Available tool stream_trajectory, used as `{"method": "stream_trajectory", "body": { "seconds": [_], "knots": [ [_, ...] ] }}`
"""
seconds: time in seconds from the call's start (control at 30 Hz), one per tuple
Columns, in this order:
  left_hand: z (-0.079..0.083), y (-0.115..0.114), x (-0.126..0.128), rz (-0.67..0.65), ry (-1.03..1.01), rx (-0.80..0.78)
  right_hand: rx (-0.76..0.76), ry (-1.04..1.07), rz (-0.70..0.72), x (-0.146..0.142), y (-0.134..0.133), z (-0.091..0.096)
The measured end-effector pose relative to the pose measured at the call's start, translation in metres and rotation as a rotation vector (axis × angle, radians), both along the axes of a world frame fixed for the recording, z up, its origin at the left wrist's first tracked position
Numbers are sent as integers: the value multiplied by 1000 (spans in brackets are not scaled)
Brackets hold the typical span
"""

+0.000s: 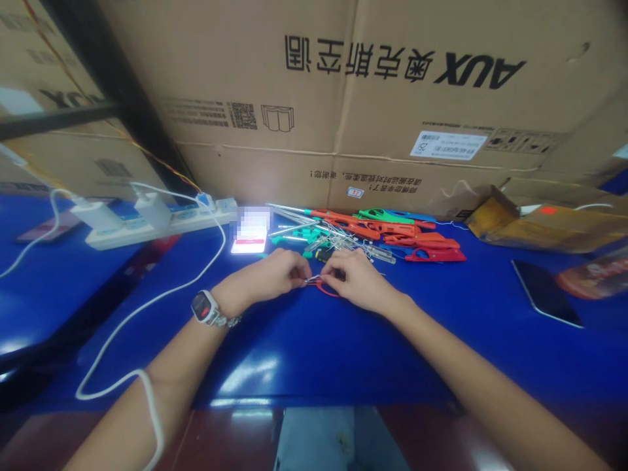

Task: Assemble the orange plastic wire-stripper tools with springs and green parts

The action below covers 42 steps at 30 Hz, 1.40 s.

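Observation:
Over the blue table [294, 340], my left hand [277, 271] and my right hand [358, 278] are close together, fingertips pinched. A thin white wire [313, 279] runs between the two pinches. Just below it, an orange-red plastic piece [328, 291] with a curved loop shows by my right fingertips, partly covered by my hand. Right behind my hands lies a pile of long-nosed lighter parts: orange casings [360, 226], red casings [434, 254], a green casing [383, 215], teal pieces [301, 233], metal tubes [297, 227] and clear tubes [380, 252] among tangled wires.
A lit phone [250, 229] stands left of the pile, near a white power strip [184, 221] with plugs. A white cable [147, 304] loops across my left forearm. At right are a dark phone [544, 294] and an open carton [515, 222]. A large cardboard box [235, 59] rises behind.

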<state>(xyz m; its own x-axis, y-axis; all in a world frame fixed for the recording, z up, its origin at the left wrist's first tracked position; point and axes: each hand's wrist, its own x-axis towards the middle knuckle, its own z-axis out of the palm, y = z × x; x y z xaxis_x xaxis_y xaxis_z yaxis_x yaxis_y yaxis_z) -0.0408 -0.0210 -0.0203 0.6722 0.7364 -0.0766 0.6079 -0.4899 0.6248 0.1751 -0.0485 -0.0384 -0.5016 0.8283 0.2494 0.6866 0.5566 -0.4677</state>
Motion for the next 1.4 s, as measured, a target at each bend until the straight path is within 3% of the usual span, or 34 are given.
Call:
{"method": "stream_trajectory", "body": {
  "seconds": [0.4, 0.7, 1.13, 1.4],
  "knots": [
    [-11, -3, 1, -5, 39, 66, 21, 19, -13, -6, -7, -6],
    [-4, -1, 3, 22, -28, -6, -24, 68, -16, -9, -9, -14],
    [-8, 2, -9, 15, 65, 73, -19, -9, -10, -9, -10, -11],
    [-5, 3, -13, -14, 36, -105, -14, -17, 5, -9, -9, -12]
  ]
}}
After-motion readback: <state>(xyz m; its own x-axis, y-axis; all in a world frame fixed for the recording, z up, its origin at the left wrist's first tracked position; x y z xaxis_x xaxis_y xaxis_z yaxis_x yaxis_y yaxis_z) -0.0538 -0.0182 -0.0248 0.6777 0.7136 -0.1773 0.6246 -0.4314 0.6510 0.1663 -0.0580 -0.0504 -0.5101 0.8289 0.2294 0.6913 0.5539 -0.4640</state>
